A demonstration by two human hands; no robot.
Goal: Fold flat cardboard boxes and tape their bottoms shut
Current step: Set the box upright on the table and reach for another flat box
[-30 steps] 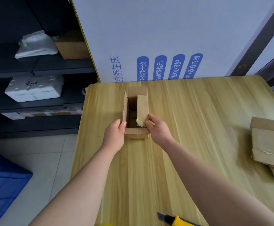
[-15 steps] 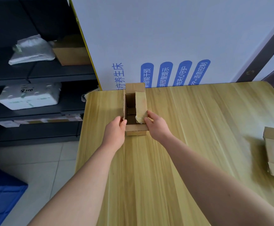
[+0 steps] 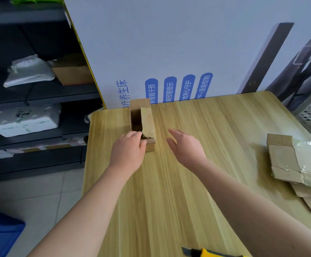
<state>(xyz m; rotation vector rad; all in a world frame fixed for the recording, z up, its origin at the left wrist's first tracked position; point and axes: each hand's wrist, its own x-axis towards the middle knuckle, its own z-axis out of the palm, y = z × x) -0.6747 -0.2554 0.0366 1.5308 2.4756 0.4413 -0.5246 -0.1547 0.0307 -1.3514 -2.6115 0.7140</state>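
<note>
I see the wooden table (image 3: 188,182) filling centre frame, taped flat cartons (image 3: 288,160) stacked at right edge. Small open box (image 3: 147,119) stands upper centre, near the table's far edge. Left hand (image 3: 127,151) grasps its near end, fingers curled over. Right hand (image 3: 186,147) just beside it, fingers straight, holding nothing. Yellow knife (image 3: 206,253) at bottom edge

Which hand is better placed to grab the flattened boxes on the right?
Likely the right hand: open, free, and nearer the flattened boxes. The left hand holds the small box at its near end.
</note>
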